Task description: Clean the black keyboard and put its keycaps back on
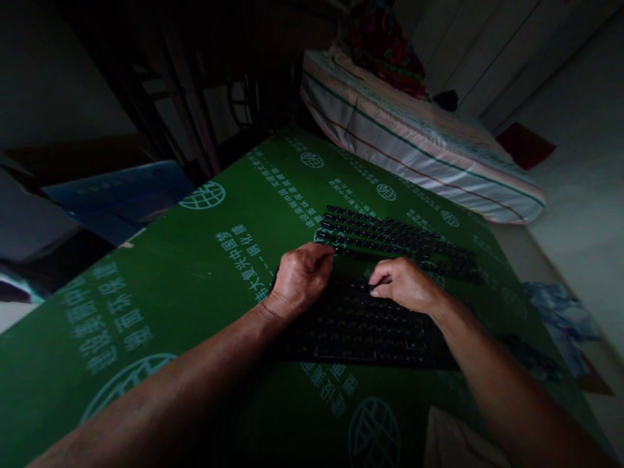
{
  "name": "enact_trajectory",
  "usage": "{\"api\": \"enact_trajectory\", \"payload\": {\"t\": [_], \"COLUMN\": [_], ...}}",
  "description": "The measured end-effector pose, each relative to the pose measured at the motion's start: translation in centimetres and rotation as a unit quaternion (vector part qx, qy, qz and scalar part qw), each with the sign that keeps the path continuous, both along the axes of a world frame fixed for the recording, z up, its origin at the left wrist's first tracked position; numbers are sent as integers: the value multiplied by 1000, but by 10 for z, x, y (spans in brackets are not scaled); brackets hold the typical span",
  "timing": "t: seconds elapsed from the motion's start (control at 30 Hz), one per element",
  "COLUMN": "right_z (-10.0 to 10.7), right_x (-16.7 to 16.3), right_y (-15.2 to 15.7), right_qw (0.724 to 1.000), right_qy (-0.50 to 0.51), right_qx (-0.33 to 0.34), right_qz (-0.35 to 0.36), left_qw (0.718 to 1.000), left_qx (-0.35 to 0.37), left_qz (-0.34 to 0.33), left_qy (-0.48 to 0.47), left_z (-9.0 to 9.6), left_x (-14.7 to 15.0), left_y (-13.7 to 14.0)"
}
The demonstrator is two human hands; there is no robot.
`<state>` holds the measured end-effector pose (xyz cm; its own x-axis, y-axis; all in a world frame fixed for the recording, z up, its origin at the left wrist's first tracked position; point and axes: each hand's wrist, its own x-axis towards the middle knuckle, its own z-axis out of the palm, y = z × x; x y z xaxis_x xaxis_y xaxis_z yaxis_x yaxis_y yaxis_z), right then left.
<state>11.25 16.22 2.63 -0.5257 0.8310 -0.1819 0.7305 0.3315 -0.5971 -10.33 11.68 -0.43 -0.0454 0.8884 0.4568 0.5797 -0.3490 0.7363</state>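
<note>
A black keyboard [361,328] lies on the green tabletop, its upper left part covered by my left hand. Beyond it, rows of black keycaps [390,234] are laid out in a keyboard pattern, with green showing through on their left side. My left hand [305,276] is closed, its fingertips beside the left end of these rows; what they hold, if anything, is hidden. Thumb and index finger of my right hand [402,283] are pinched over the keyboard's far edge. Something small and dark may be between them, too dim to name.
The green table [195,279] carries printed globes and lettering. A mattress [414,143] is behind it, and a blue panel [121,188] stands at the left. Dark bits [531,354] lie near the right edge. Beige cloth [453,439] shows in front.
</note>
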Motion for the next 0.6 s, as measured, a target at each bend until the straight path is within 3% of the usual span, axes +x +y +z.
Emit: {"api": "enact_trajectory", "payload": {"t": [0.6], "right_z": [8], "right_x": [-1], "right_y": [3], "right_qw": [999], "right_qy": [-27], "right_qx": [0], "right_qz": [-21], "left_qw": [998], "left_qx": [-9], "left_qz": [-20], "left_qy": [52], "left_z": [2], "left_x": [4], "left_y": [2]}}
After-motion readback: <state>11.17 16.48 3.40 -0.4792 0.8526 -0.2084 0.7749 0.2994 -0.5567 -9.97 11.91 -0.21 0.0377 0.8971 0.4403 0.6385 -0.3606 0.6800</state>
